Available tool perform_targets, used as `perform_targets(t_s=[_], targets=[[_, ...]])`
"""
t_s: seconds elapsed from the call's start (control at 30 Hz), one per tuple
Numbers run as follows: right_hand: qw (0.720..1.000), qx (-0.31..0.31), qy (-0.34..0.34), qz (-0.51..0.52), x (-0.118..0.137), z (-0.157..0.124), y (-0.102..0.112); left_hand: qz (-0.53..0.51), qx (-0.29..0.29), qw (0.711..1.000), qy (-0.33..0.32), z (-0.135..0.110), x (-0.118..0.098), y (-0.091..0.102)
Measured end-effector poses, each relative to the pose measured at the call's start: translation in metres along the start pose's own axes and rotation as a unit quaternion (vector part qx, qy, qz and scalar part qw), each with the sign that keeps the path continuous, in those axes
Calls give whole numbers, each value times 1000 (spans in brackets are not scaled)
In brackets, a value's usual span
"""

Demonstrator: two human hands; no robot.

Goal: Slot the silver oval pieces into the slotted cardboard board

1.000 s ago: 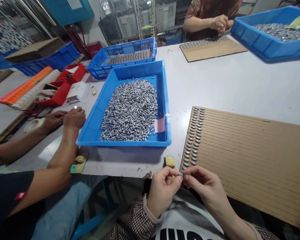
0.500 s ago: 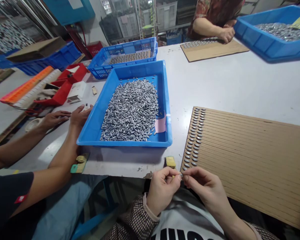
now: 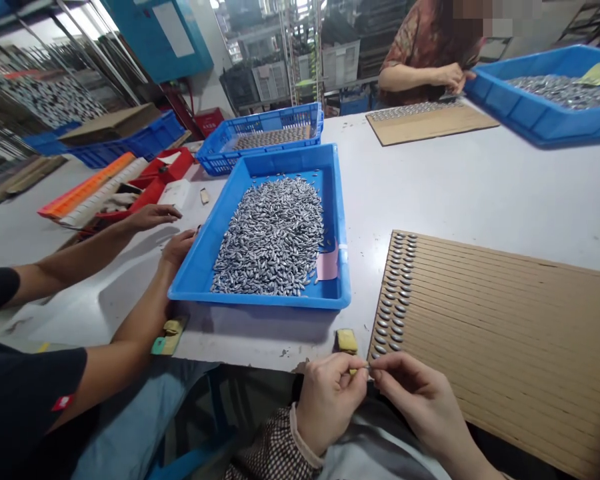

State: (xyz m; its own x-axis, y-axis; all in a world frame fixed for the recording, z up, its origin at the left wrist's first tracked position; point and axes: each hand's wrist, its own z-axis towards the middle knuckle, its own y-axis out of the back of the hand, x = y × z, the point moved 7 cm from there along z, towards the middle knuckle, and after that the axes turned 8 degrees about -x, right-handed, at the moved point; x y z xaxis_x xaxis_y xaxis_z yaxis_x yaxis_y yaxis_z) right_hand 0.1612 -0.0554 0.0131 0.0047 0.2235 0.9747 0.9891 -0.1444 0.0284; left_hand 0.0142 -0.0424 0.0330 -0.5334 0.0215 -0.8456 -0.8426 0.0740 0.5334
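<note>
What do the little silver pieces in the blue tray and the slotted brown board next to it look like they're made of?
Silver pieces: likely metal, with a bright grey sheen and glints on each oval, though coated plastic can't be ruled out.
Blue tray: moulded plastic, with an even glossy colour and a rounded rim.
Brown board: corrugated cardboard, matte tan with parallel ridged rows.

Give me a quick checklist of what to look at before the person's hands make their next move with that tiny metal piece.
1. Piece pinched between left hand and right hand: ok, a small metal piece shows at the fingertips.
2. Piece's facing: cannot tell, too small.
3. Free slots on the cardboard sheet: ok, only its left end is filled.
4. Supply in the blue tray: ok, heaped.
5. Neighbour's hand away from the sheet: ok, it rests left of the tray.
</note>
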Motion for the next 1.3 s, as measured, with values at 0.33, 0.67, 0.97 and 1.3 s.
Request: perform_targets(t_s=[0.33,0.67,0.97,1.3], targets=[[999,-29,15,4,3,-2,1,8,-6,1000,-13,0,-3,2],[999,3,30,-19,-6,0,4,5,-5,1000,-21,-3,-3,2],[1000,-2,-1,8,3,-4,-7,1,-6,1000,-7,-3,-2,7],[1000,-19,15,-11,5,-4,-10,-15,-45,999,-23,-5,6,9]])
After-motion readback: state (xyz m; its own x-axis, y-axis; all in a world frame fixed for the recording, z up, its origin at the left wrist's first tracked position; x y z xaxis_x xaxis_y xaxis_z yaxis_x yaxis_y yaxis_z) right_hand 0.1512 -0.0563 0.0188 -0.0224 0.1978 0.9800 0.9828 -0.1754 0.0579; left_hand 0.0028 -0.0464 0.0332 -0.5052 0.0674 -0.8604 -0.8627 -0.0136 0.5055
